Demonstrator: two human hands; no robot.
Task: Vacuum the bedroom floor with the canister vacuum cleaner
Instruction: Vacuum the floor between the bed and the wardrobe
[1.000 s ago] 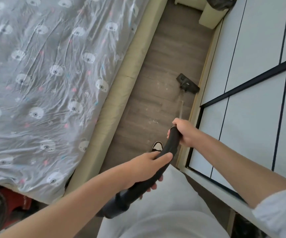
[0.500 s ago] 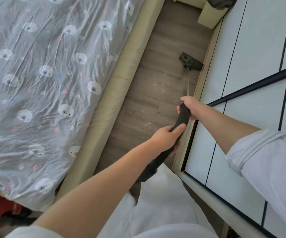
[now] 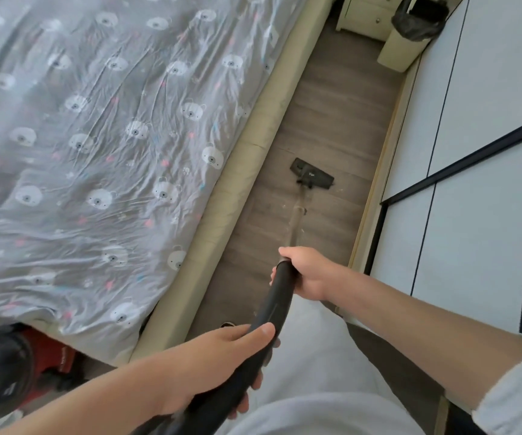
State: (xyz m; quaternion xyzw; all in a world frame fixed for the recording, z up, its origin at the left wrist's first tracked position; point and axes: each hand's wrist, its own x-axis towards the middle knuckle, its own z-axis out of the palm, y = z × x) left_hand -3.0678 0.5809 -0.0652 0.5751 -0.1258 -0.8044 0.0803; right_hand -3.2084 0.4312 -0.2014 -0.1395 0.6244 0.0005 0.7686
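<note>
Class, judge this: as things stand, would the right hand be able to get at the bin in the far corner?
Probably not: the right hand grips the vacuum handle, and the bin stands well beyond the floor nozzle, though bare floor leaves the way free.

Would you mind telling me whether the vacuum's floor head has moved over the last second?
Yes. The floor head has shifted from beside the wardrobe base toward the bed frame, now about mid-aisle.
</note>
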